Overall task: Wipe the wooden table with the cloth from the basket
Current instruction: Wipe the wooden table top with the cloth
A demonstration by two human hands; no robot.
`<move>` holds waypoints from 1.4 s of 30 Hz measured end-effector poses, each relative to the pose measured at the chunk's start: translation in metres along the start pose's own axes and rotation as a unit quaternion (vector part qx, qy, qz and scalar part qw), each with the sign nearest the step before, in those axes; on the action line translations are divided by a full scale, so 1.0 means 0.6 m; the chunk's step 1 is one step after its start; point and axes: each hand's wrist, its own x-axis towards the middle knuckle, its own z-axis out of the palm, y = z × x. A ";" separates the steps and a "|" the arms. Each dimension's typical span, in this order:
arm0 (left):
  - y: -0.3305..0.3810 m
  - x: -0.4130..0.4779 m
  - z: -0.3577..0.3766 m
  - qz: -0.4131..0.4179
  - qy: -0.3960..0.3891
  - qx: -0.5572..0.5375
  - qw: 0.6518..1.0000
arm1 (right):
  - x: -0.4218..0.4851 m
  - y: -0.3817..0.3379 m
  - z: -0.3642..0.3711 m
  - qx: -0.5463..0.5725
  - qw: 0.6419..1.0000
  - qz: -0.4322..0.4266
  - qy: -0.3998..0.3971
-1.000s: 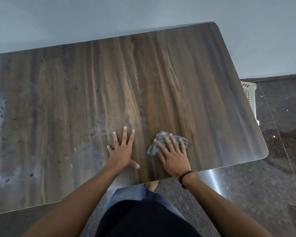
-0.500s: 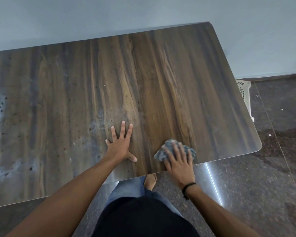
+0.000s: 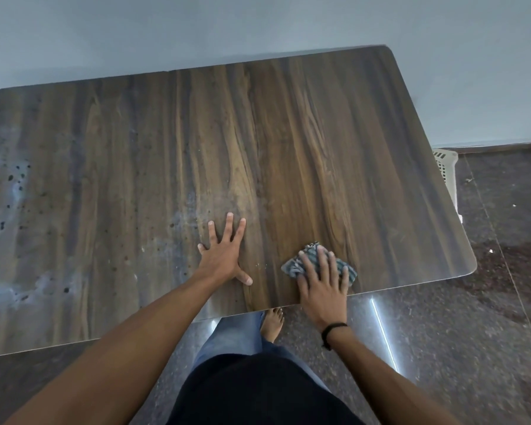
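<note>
A dark wooden table fills most of the view. A crumpled grey-green striped cloth lies near its front edge, right of centre. My right hand presses flat on the cloth with straight fingers spread over it. Flat on the bare wood to the left of the cloth lies my left hand, fingers spread. The table's left part carries dark specks and pale smears. A white basket peeks out on the floor beyond the table's right edge.
A grey wall runs behind the table's far edge. Dark polished stone floor lies to the right and in front. My bare foot and trouser leg stand just under the front edge.
My right hand slid the cloth right along the front edge, then a little back to the left. My left hand stayed planted on the wood.
</note>
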 end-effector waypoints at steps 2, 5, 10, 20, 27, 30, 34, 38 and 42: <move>-0.004 0.002 0.003 0.004 0.005 0.005 1.000 | -0.018 -0.039 0.017 -0.020 0.994 -0.108 -0.009; -0.018 0.005 0.001 0.004 0.025 -0.001 1.000 | 0.006 -0.009 0.005 -0.052 0.974 -0.219 0.015; -0.071 0.004 -0.038 -0.076 0.060 -0.026 0.995 | 0.027 -0.050 0.007 -0.016 0.996 -0.090 -0.003; -0.110 0.010 -0.049 -0.092 0.026 -0.045 0.994 | 0.038 -0.090 0.024 -0.036 0.976 -0.215 -0.009; -0.111 0.014 -0.052 -0.093 0.019 -0.043 0.995 | 0.097 -0.109 0.005 0.019 0.999 -0.041 0.008; -0.110 0.014 -0.051 -0.097 0.018 -0.041 0.994 | 0.060 -0.106 0.031 -0.047 0.959 -0.281 -0.007; -0.109 0.015 -0.052 -0.094 0.019 -0.044 0.994 | 0.159 -0.075 -0.012 -0.004 0.991 -0.130 0.015; -0.112 0.022 -0.056 -0.090 0.023 -0.039 0.995 | 0.158 -0.119 -0.008 -0.016 0.986 -0.163 0.002; -0.121 0.041 -0.099 -0.090 0.044 -0.029 0.995 | 0.210 -0.084 -0.035 -0.023 0.981 -0.192 0.000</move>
